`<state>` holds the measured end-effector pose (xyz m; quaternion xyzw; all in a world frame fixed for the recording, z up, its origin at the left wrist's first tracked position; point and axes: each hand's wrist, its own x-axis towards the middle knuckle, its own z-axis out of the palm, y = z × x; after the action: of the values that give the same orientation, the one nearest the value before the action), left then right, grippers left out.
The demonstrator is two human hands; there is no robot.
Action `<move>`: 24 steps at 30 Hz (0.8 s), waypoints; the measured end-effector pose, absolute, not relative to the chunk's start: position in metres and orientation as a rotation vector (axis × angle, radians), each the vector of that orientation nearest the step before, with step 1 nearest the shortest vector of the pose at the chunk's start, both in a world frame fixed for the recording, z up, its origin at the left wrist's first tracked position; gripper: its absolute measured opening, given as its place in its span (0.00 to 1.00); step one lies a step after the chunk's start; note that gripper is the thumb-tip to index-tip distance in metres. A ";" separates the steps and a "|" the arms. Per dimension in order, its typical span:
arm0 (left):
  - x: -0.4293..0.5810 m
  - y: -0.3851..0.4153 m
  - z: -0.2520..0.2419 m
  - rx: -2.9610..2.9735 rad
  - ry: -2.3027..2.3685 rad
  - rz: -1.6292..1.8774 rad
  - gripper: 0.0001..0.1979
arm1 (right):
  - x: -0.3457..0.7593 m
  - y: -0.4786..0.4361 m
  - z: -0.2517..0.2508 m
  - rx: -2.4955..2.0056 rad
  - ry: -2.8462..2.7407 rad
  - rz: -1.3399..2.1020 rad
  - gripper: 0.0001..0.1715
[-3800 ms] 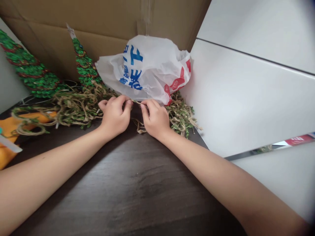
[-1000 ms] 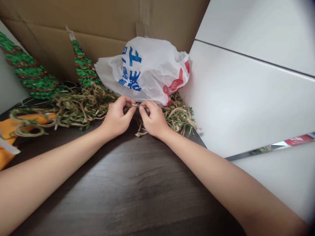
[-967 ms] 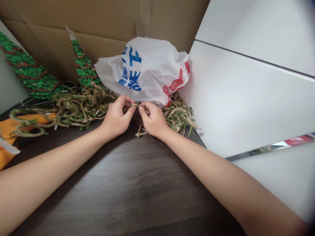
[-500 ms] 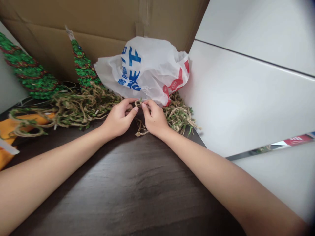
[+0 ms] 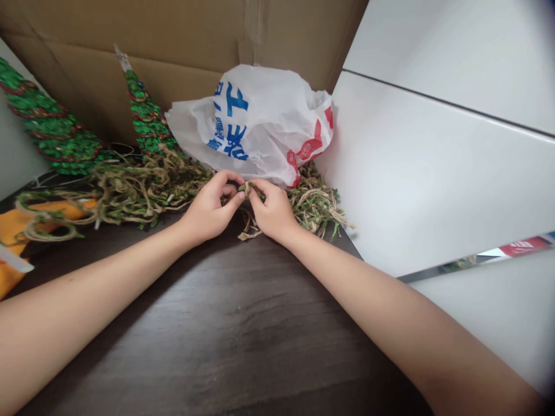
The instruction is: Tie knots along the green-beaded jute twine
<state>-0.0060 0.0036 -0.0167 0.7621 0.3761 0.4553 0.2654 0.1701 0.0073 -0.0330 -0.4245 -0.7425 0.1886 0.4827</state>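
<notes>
Your left hand (image 5: 208, 209) and right hand (image 5: 272, 209) each pinched the same strand of leafy twine (image 5: 246, 186) between thumb and fingertips, just above the dark table (image 5: 243, 323), before a white plastic bag (image 5: 260, 124). Close, firm pinches looked best for controlling so thin a strand.

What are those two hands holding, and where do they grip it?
The left hand and right hand pinch one strand of leafy twine between thumb and fingertips, close together, in front of the white bag.
</notes>
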 end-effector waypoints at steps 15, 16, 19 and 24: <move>-0.007 0.007 -0.017 2.053 1.187 1.251 0.08 | 0.169 0.005 -0.031 -1.021 -1.861 0.478 0.13; -0.007 0.007 -0.017 2.068 1.215 1.238 0.08 | 0.169 0.006 -0.031 -1.015 -1.873 0.478 0.13; -0.006 0.007 -0.016 2.085 1.255 1.237 0.09 | 0.170 0.007 -0.031 -1.004 -1.897 0.459 0.15; -0.006 0.006 -0.017 2.091 1.136 1.257 0.11 | 0.170 0.009 -0.032 -1.083 -1.882 0.384 0.14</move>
<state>-0.0057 0.0063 -0.0169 0.7573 0.4116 0.4552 0.2235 0.1699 0.0088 -0.0322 -0.4384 -0.7616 0.1553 0.4513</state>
